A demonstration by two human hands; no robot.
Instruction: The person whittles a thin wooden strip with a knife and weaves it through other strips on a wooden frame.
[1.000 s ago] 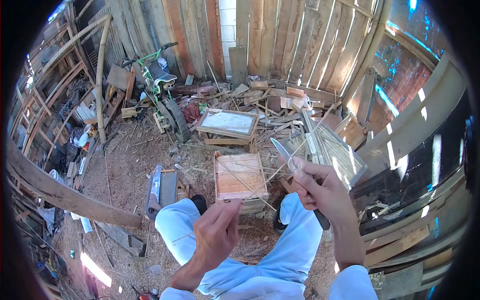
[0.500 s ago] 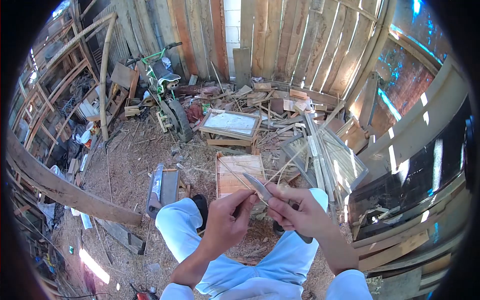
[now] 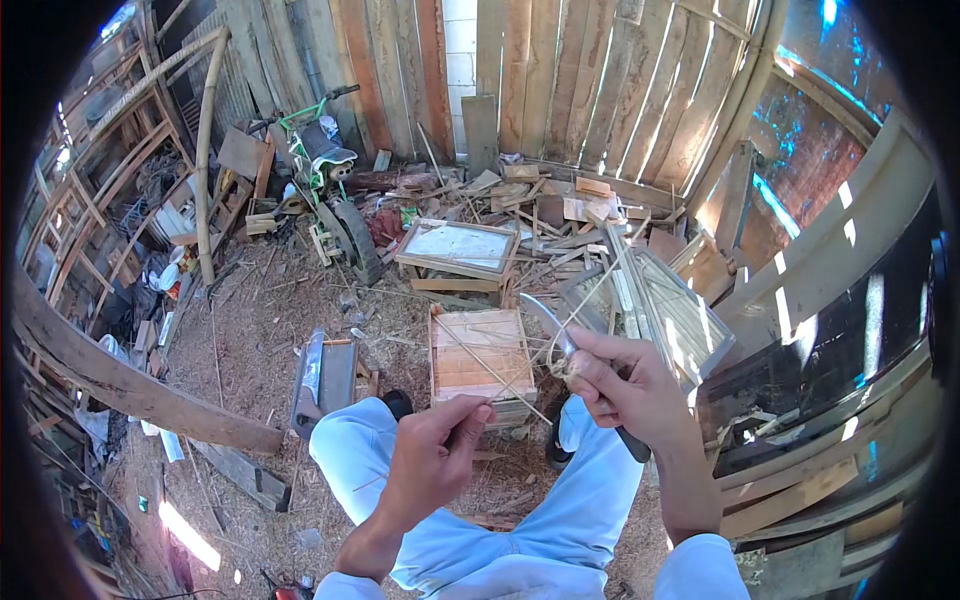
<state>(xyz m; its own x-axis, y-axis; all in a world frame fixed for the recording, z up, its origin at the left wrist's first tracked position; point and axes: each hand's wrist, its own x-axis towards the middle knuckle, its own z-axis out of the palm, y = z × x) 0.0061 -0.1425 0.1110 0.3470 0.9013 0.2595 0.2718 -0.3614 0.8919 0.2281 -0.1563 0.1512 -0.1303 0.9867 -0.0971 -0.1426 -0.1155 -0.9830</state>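
Note:
My right hand grips a knife, its blade pointing up and to the left and its dark handle end showing below the palm. Thin curled wood shavings hang at the blade beside my right fingers. My left hand is closed in a pinch on a thin wooden strip, which runs up toward the knife and sticks out below the wrist. Both hands are above my lap, apart from each other. Beyond them on the ground stands a wooden box, with thin sticks across it.
A large blade lies on a dark framed panel at left. Farther off are a framed board, a small motorbike and scrap wood. A curved beam crosses the left side; screens lean at right.
My hands have moved apart: the right went up and right with the knife, the left shifted slightly left and down. More of the strip and the curled shavings shows between them.

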